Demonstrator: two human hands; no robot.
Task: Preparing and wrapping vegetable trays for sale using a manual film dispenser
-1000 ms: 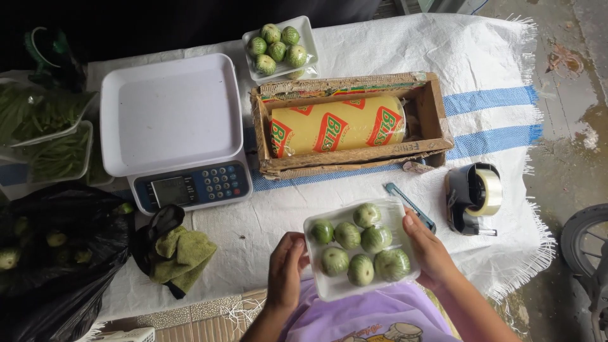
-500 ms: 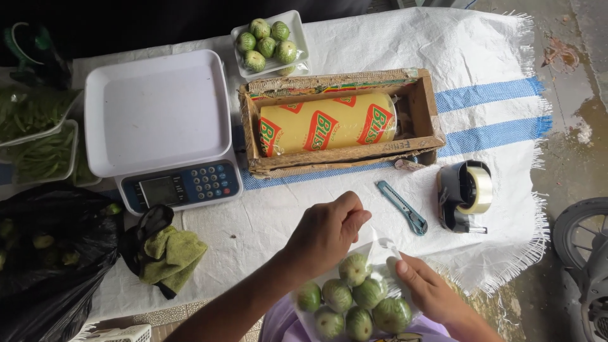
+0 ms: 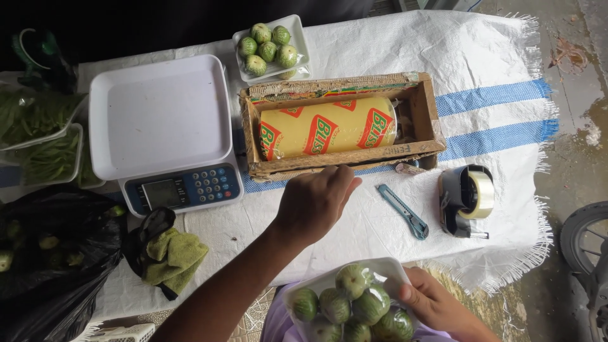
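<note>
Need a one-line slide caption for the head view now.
Left hand reaches toward boxed wrap roll; right hand holds tray of green eggplants.

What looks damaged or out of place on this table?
The cardboard box holding the yellow film roll is worn: its front edge is torn and frayed. The green cloth lies crumpled near the scale. Nothing is spilled.

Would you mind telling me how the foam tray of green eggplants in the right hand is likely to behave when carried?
The white foam tray looks thin, so held by one corner in the right hand it may flex. The round green eggplants are piled and could roll, though the clear film over them probably restrains them. It likely feels heavy for such a light tray.
</note>
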